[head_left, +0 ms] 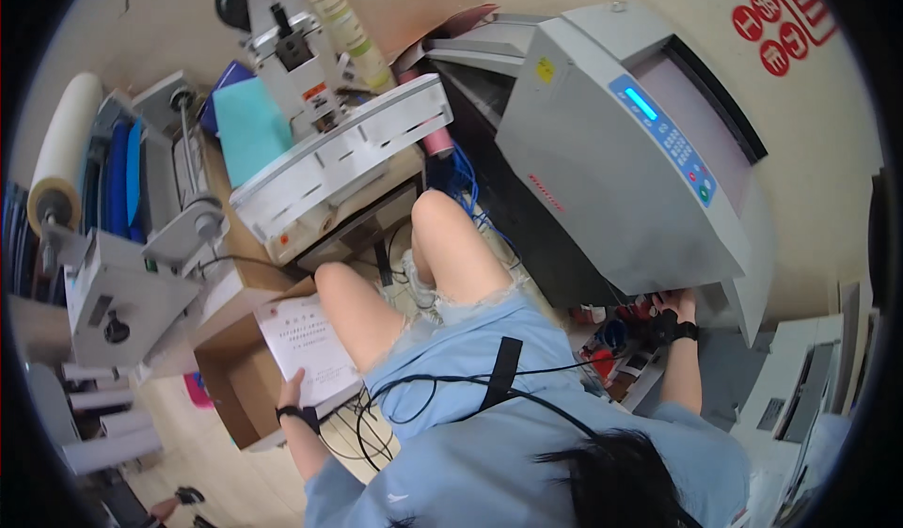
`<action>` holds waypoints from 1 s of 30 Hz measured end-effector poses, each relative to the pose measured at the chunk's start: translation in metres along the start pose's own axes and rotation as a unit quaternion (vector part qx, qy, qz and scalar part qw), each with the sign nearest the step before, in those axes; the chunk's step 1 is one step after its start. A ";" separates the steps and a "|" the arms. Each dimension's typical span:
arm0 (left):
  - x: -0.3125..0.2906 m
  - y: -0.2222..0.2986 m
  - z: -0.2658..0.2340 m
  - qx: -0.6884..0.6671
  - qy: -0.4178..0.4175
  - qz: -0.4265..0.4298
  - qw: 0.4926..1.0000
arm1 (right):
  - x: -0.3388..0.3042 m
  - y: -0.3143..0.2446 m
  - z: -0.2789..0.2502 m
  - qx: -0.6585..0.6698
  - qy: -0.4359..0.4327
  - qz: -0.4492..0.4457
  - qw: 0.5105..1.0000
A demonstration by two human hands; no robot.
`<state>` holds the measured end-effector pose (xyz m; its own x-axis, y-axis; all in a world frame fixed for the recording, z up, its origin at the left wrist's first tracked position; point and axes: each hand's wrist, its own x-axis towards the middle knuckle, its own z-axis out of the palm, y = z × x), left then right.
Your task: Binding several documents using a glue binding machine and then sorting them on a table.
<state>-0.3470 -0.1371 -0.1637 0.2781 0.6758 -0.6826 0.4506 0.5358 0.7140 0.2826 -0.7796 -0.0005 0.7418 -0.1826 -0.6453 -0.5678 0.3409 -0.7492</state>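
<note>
My left hand [293,393] grips the lower left edge of a white booklet [308,345], its thumb lying over the cover. Printed text runs across that cover. The booklet hangs over the right side of an open cardboard box [226,373], beside my left knee. On my right, my right hand [670,308] reaches to the lower edge of a large grey machine [611,161]. That machine carries a blue keypad panel [666,138] with a lit display. The fingers of my right hand are partly hidden by the machine's edge, and whether they hold anything is unclear. Each wrist wears a black band.
A white machine with a long slotted bar [343,142] stands ahead on a wooden table. Left of it is a roller machine [132,312] with a film roll [66,147]. Black cables [367,434] hang by my lap. Another person's hand [165,508] shows at the lower left.
</note>
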 end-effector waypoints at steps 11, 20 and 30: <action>-0.012 0.016 -0.010 -0.208 -0.014 -0.159 0.965 | -0.033 0.141 -0.023 -0.188 -0.187 0.356 0.896; -0.008 0.007 -0.012 -0.020 -0.064 -0.144 0.987 | -0.060 0.074 0.149 -0.518 -0.203 0.123 0.822; -0.036 0.039 0.003 0.383 0.154 0.068 0.909 | -0.128 0.117 0.283 -0.579 -0.352 0.057 0.733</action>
<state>-0.3375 -0.1421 -0.1117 0.1791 0.8819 -0.4360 0.9200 0.0068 0.3918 0.2215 -0.4555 0.0366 0.4358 0.4468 -0.7813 -0.2603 -0.7684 -0.5846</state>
